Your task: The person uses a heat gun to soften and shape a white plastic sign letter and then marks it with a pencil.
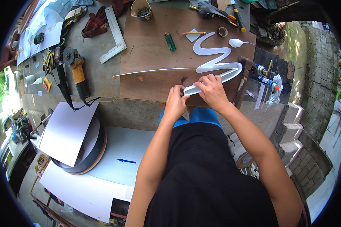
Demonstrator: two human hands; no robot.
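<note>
A white, flat, zigzag-curved piece (pixel 208 51) lies on the brown board (pixel 151 45) near its right side. A raised white edge runs along its lower loop. From the piece, a long thin white strip (pixel 155 70) stretches left across the board. My left hand (pixel 175 103) is closed at the loop's near-left end, its fingertips pinching the edge. Just to the right, my right hand (pixel 213 92) grips the loop's wall with curled fingers. The fingers partly cover the piece there. A white squeeze bottle (pixel 236 43) with a thin nozzle lies by its upper right.
A green lighter (pixel 170 41), pencil (pixel 194 33) and tape roll (pixel 222 31) lie beyond the piece. At left are an angle grinder (pixel 78 72), a white metal square (pixel 115 34) and red gloves (pixel 96 23). Spray cans (pixel 267 81) stand right, beside a metal bar (pixel 244 79).
</note>
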